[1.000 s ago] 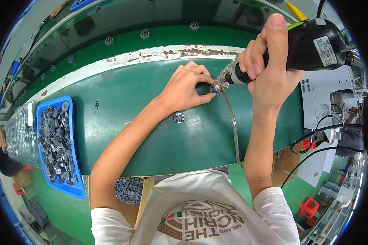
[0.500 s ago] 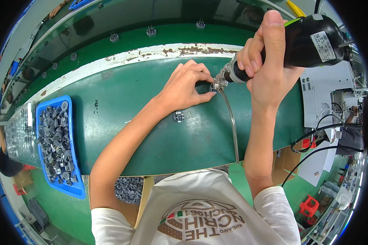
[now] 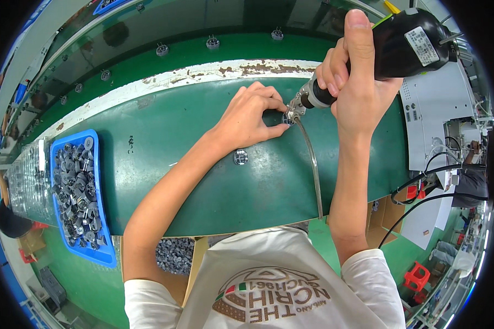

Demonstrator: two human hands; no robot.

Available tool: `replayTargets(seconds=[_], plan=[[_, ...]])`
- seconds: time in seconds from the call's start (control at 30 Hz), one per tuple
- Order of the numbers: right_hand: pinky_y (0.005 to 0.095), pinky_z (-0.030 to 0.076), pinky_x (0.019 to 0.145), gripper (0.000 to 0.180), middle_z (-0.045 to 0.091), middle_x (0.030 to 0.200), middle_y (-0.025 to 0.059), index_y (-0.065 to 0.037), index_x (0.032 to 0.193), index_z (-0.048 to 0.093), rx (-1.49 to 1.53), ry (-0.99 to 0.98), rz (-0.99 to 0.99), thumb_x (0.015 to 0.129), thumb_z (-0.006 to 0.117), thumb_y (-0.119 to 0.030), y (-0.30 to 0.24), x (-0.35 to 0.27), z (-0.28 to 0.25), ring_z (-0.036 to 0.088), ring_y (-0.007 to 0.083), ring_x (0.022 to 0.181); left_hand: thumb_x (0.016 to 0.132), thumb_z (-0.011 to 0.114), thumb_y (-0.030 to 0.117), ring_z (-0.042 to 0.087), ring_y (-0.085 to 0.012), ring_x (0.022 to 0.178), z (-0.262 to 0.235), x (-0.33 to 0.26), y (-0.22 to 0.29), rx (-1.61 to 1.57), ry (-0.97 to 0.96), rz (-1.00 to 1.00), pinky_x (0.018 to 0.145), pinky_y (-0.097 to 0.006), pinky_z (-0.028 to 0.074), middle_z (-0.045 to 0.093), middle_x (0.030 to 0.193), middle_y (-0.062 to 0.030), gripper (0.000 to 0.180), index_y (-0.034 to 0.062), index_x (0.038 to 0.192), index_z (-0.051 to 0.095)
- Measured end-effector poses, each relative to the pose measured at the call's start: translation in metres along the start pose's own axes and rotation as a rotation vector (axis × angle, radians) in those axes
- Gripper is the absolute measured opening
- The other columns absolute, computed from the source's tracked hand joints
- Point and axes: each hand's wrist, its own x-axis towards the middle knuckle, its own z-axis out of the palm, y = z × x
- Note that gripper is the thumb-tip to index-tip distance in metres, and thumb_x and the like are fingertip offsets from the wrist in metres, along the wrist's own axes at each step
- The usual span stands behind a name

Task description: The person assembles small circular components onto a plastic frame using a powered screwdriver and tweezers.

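Note:
My right hand [image 3: 362,93] is wrapped round a black electric screwdriver [image 3: 403,49] with its thumb along the top. The tool lies tilted, its metal nose [image 3: 295,105] pointing down to the left, and a clear hose [image 3: 312,159] trails from that nose toward the front edge of the table. My left hand [image 3: 250,115] pinches a small round dark part [image 3: 286,118] against the tip of the nose; fingers and nose hide most of it. Just below my left wrist, another round part [image 3: 240,157] with light spots on top lies on the green table [image 3: 214,192].
A blue tray [image 3: 105,219] heaped with grey round parts stands at the left. Beyond the chipped white ledge [image 3: 186,75], several parts such as this one [image 3: 212,42] sit spaced along a green belt. At the right are a pale machine panel [image 3: 431,115] and black cables [image 3: 422,178].
The parts on the belt have moved a little to the right. My right hand and the rear of the screwdriver have shifted slightly left. My left hand keeps its pinch at the tip.

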Motion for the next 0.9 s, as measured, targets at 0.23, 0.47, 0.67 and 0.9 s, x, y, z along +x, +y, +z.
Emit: replayTargets(seconds=[0.23, 0.47, 0.67, 0.9], plan=[[0.0258, 0.032, 0.044, 0.033, 0.034, 0.050, -0.0028, -0.007, 0.089, 0.054, 0.138, -0.069, 0.029, 0.108, 0.046, -0.033, -0.041, 0.005, -0.014, 0.030, 0.0075, 0.040, 0.075, 0.082, 0.026, 0.057, -0.0236, 0.098, -0.012, -0.004, 0.004, 0.030, -0.050, -0.029, 0.092, -0.037, 0.043, 0.067, 0.098, -0.0035, 0.033, 0.0066, 0.101, 0.076], [0.0258, 0.032, 0.045, 0.036, 0.031, 0.050, -0.0037, -0.008, 0.091, 0.053, 0.151, -0.075, 0.016, 0.109, 0.042, -0.037, -0.055, 0.004, -0.029, 0.028, 0.0076, 0.040, 0.077, 0.083, 0.026, 0.066, -0.0295, 0.095, -0.065, 0.020, -0.009, 0.029, 0.027, -0.080, 0.085, -0.040, 0.053, 0.069, 0.098, -0.0117, 0.029, 0.0066, 0.096, 0.073], [0.0266, 0.029, 0.040, 0.034, 0.035, 0.047, -0.0004, -0.003, 0.083, 0.052, 0.007, 0.081, -0.043, 0.103, 0.058, -0.030, -0.049, 0.008, -0.010, 0.031, 0.0080, 0.036, 0.080, 0.080, 0.023, 0.067, -0.0312, 0.099, -0.075, 0.057, -0.090, 0.413, 0.534, -0.275, 0.089, -0.042, 0.054, 0.072, 0.102, -0.0089, 0.037, 0.0116, 0.114, 0.070], [0.0265, 0.030, 0.040, 0.035, 0.035, 0.046, -0.0006, -0.003, 0.083, 0.052, -0.035, 0.081, -0.069, 0.102, 0.058, -0.031, -0.045, 0.011, -0.006, 0.031, 0.0080, 0.036, 0.077, 0.082, 0.021, 0.064, -0.0283, 0.105, -0.055, 0.058, -0.067, 0.215, 0.326, -0.269, 0.092, -0.042, 0.053, 0.075, 0.101, -0.0052, 0.052, 0.0112, 0.125, 0.065]])
